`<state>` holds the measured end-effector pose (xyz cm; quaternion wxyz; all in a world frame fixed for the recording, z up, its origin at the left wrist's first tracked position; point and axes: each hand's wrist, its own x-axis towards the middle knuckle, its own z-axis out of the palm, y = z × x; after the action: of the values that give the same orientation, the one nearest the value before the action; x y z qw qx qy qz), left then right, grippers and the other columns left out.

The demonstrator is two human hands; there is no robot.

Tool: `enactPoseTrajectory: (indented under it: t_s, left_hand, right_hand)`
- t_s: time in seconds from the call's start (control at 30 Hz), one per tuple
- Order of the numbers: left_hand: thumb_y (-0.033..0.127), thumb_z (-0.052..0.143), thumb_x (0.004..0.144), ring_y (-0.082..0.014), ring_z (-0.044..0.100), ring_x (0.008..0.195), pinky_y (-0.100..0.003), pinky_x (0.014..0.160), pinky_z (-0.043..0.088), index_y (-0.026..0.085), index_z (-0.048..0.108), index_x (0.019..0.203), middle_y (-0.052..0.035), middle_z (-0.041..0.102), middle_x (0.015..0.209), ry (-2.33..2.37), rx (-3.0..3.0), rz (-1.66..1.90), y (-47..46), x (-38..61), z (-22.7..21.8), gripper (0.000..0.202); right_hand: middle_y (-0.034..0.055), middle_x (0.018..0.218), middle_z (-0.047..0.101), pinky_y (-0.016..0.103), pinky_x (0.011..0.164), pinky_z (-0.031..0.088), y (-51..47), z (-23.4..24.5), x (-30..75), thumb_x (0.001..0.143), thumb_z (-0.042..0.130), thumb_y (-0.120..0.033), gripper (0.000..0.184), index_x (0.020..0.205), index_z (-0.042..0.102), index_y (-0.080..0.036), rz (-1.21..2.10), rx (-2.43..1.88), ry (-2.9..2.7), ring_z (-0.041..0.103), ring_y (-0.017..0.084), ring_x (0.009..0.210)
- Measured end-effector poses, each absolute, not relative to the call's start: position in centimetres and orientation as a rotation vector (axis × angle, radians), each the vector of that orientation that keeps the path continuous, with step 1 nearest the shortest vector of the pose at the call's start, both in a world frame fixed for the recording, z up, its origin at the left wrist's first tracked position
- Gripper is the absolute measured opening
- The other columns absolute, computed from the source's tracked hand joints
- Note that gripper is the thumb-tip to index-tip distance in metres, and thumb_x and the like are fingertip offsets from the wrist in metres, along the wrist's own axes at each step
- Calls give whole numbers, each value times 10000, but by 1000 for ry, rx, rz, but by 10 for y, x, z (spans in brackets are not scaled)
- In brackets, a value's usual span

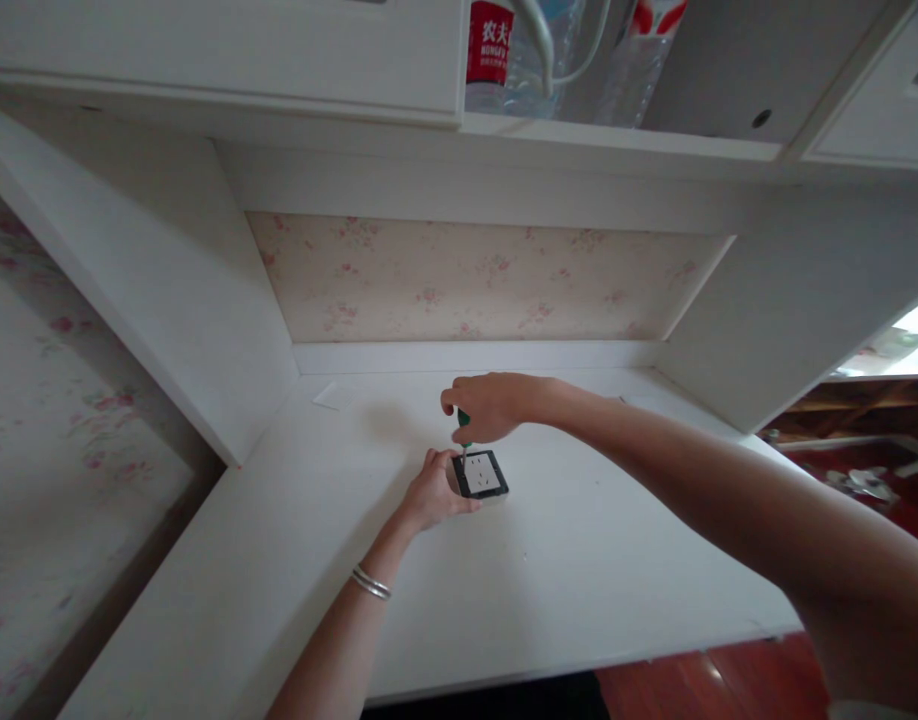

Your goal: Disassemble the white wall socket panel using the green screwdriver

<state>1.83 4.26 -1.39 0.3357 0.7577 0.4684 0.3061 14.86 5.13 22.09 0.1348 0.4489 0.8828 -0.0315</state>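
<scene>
A thin, flat white plate (326, 396) lay near the back left corner of the white desk (579, 560). Right of it, a shiny silver bracelet (371, 582) circled the left wrist. The left hand (429, 492) was closed on the left side of a square white electrical socket with a black frame (483, 474), its thumb along the near side. The socket sat about midway between the desk's side edges, nearer the back edge than the front. A green-handled screwdriver (463, 418) stood nearly upright over the frame's left strip; whether its tip met a screw could not be told. The right hand (493, 408) gripped its handle from above. Farther right, a clear plastic bottle with a red-and-white label (643, 60) stood on the overhead shelf (616, 137).
</scene>
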Motion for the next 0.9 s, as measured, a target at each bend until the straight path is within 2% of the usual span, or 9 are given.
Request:
enactPoseTrajectory:
  t_s: [0.1, 0.2, 0.27, 0.4, 0.53, 0.63, 0.77, 0.83, 0.9]
  left_hand:
    - [452, 846, 487, -233, 548, 1008, -328, 888, 455, 185, 479, 1219, -84, 500, 1151, 1230, 1990, 802, 43, 19, -15, 861]
    - [438, 853, 474, -225, 545, 999, -329, 892, 451, 176, 489, 1206, -77, 496, 1132, 1231, 1992, 820, 43, 20, -16, 859]
    - [420, 861, 461, -224, 536, 1004, -328, 896, 448, 170, 495, 1194, -73, 494, 1122, 1235, 1985, 847, 43, 21, -17, 856]
    - [391, 868, 451, -220, 522, 1003, -333, 897, 444, 170, 498, 1179, -61, 487, 1099, 1216, 1951, 895, 42, 22, -17, 847]
    - [357, 872, 457, -219, 514, 1001, -341, 892, 443, 157, 499, 1181, -71, 476, 1101, 1159, 1893, 935, 39, 24, -15, 838]
    - [329, 870, 458, -216, 509, 1008, -339, 893, 439, 142, 501, 1162, -78, 462, 1106, 1128, 1842, 969, 37, 25, -13, 816]
    - [300, 874, 443, -214, 512, 999, -325, 874, 434, 129, 498, 1127, -93, 470, 1117, 1117, 1726, 1039, 34, 24, -8, 799]
    - [286, 871, 454, -202, 536, 940, -316, 830, 443, 136, 475, 1156, -76, 515, 1055, 1119, 1644, 1034, 33, 22, -4, 820]
    - [273, 859, 484, -185, 560, 861, -302, 774, 453, 150, 439, 1200, -42, 559, 954, 1099, 1568, 987, 31, 19, 1, 840]
  right_hand:
    - [144, 1040, 660, 323, 665, 425, 49, 222, 146, 846, 487, -312, 303, 1085, 615, -176, -31, 1330, 2543, 622, 265, 901]
    - [101, 1079, 653, 290, 637, 407, 45, 223, 147, 757, 555, -197, 312, 1062, 622, -208, -42, 1221, 2603, 620, 240, 896]
    - [83, 1097, 646, 279, 610, 396, 43, 222, 150, 730, 595, -238, 336, 1064, 623, -225, -46, 1214, 2635, 621, 236, 876]
    - [119, 991, 673, 291, 632, 395, 42, 217, 156, 827, 526, -396, 325, 1035, 645, -177, -1, 1283, 2666, 622, 238, 845]
    - [109, 934, 685, 283, 660, 392, 38, 220, 163, 825, 497, -230, 212, 930, 670, -167, 40, 1241, 2749, 619, 224, 840]
    - [89, 969, 685, 266, 699, 403, 30, 229, 175, 824, 502, -211, 201, 932, 669, -177, -18, 1286, 2879, 613, 204, 864]
    - [64, 973, 690, 236, 708, 428, 21, 222, 207, 869, 504, -295, 237, 1009, 656, -178, -307, 1731, 3043, 632, 148, 790]
    - [61, 923, 702, 235, 641, 449, 19, 200, 228, 876, 501, -341, 301, 1084, 640, -174, -608, 2124, 2976, 633, 127, 670]
    - [51, 815, 712, 259, 646, 471, 16, 166, 249, 857, 532, -372, 368, 1150, 632, -174, -825, 2509, 2810, 645, 148, 663]
